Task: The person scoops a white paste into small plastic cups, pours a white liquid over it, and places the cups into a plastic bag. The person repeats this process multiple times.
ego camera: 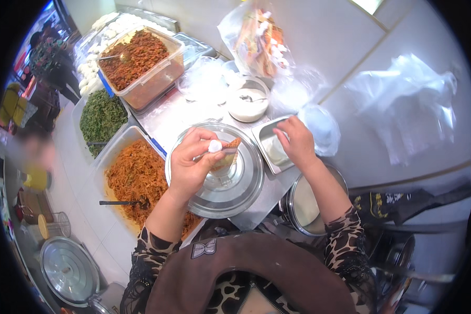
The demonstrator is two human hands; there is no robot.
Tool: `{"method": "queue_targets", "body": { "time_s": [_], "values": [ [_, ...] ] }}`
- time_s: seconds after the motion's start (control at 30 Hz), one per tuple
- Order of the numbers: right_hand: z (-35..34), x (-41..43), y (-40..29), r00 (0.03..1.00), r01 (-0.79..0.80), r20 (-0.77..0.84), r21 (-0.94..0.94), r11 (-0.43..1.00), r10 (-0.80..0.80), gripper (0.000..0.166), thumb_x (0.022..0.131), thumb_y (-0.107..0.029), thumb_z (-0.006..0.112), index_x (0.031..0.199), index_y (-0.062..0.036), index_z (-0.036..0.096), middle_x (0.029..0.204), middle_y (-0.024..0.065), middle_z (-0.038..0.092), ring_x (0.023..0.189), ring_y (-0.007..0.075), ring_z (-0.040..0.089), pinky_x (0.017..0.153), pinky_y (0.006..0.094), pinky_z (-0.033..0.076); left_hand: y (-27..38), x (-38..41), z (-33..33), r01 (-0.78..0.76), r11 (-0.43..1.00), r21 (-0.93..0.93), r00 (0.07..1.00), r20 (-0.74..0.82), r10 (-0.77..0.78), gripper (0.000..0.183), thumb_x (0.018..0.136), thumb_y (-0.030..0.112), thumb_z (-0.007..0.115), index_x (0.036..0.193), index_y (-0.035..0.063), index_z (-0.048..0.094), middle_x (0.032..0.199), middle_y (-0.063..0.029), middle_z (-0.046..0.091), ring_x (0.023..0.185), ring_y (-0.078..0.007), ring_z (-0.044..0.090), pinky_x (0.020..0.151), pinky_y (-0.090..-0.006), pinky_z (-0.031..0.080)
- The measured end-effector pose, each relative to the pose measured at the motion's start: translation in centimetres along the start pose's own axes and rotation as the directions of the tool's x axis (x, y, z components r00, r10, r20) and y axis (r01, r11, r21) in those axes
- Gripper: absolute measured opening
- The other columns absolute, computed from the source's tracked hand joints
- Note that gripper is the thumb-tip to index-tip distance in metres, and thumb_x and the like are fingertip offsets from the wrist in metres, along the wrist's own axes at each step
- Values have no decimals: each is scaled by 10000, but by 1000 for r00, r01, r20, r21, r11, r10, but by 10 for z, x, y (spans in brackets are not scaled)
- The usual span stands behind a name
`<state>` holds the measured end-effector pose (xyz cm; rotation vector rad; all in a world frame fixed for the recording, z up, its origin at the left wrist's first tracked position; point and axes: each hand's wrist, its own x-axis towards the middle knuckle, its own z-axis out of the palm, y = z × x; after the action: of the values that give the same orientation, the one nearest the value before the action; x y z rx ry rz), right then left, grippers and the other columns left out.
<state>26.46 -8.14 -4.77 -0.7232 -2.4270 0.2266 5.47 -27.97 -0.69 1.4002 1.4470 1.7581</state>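
My left hand (198,157) is raised over a round metal lid (235,196), its fingers pinching a small white piece (215,146), perhaps dough. Beside those fingers is a reddish-brown filling (233,144), on something I cannot make out clearly. To the right, my right hand (296,141) is over the edge of a rectangular metal pan (278,169) that holds something white. Its fingers are bent and partly apart, with nothing visible between them. Behind the pan, a round bowl (248,112) contains a white substance and a metal utensil.
Left of the lid are tubs of shredded orange filling (133,172), chopped greens (104,114) and red-brown filling (137,59). White dough pieces (88,76) lie at the back left. A metal pot (308,204) stands below my right forearm. Plastic bags (412,106) hang at right.
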Motion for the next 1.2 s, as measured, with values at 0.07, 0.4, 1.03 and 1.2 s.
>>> {"method": "queue_targets", "body": {
  "time_s": [0.07,0.4,1.03,1.2],
  "values": [
    [18,40,2,998,37,-62,202,979,-24,105,820,-61,675,908,-14,643,805,106,581,650,261,590,608,329,487,2,-1,-7,9,1000,-24,999,-47,-10,163,776,68,713,929,13,722,913,-54,612,913,-184,529,810,-289,419],
    [246,239,68,905,-177,354,-186,966,234,144,764,-26,608,874,-12,700,958,230,669,935,378,651,779,436,525,-3,3,-59,-93,960,263,981,-141,134,242,710,93,707,941,36,748,862,-63,604,856,-231,539,794,-358,447],
    [275,268,81,962,88,273,-367,926,17,159,885,-47,469,999,-24,577,998,214,608,813,373,662,696,448,542,-2,10,-79,-14,964,264,965,-248,82,168,798,39,702,963,22,732,900,-51,616,920,-218,545,856,-360,436],
    [142,243,-35,912,398,37,147,905,-408,231,815,33,567,1036,-25,528,908,155,626,742,285,651,616,416,501,-1,12,-71,-70,951,301,951,-268,155,191,769,39,717,958,15,700,916,-48,611,901,-195,535,787,-303,445]
  ]
}}
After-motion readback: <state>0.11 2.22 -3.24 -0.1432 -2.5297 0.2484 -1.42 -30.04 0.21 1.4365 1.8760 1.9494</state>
